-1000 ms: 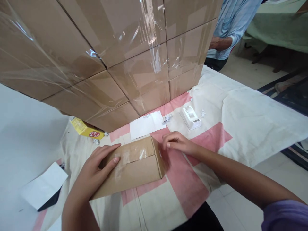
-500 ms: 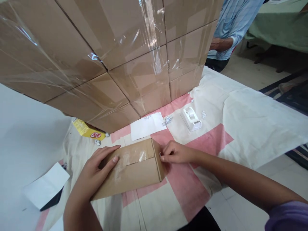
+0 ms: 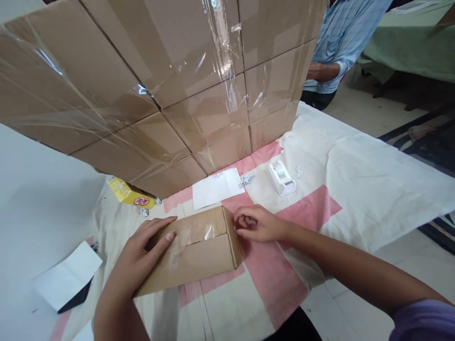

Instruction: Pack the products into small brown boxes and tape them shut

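Note:
A small brown cardboard box (image 3: 199,255) lies on a white and pink cloth (image 3: 284,274), its top seam covered with clear tape. My left hand (image 3: 142,255) rests flat on the box's left part, fingers stretched out over the tape. My right hand (image 3: 258,224) is at the box's right end, fingers curled and pressed against the upper edge there; what they pinch, if anything, is too small to see.
A tall stack of taped cardboard cartons (image 3: 159,80) fills the back. In front of it lie a white sheet (image 3: 216,188), a white tape dispenser (image 3: 281,177), small metal clips (image 3: 247,179) and a yellow packet (image 3: 130,194). Another person in a blue shirt (image 3: 337,42) stands at the back right.
My right hand has moved from the cloth beside the box onto the box's right end and curled its fingers. My left hand has stayed on the box.

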The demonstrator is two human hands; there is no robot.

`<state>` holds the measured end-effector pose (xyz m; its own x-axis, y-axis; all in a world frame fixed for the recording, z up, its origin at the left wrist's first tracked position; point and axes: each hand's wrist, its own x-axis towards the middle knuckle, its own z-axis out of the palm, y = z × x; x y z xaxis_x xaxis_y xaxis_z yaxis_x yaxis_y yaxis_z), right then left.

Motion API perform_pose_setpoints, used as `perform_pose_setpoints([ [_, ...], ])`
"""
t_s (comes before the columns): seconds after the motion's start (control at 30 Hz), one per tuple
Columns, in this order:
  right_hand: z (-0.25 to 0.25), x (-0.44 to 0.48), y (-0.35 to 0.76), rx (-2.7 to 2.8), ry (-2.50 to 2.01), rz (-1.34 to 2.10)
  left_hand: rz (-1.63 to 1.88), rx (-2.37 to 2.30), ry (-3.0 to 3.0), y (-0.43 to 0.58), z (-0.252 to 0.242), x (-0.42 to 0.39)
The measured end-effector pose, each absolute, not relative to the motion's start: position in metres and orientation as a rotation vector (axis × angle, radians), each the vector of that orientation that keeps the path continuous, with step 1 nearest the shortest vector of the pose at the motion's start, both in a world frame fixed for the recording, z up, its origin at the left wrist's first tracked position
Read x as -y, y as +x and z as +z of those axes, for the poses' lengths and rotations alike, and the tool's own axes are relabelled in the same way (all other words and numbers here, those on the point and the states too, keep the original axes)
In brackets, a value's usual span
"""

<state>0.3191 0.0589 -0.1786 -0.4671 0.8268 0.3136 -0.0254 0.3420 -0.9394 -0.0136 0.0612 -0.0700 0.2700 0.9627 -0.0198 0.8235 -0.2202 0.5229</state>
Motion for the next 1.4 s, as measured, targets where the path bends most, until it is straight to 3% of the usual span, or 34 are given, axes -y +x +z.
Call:
perform_pose_setpoints([
  [0.5,-0.172,-0.054,0.321,1.933,-0.777,1.0,0.44,-1.666,2.067,-0.014,-0.07,-0.059],
  [1.4,-0.175,-0.057,0.319,1.893,-0.805,1.114,0.433,-1.666,2.172,-0.01,-0.07,-0.054],
])
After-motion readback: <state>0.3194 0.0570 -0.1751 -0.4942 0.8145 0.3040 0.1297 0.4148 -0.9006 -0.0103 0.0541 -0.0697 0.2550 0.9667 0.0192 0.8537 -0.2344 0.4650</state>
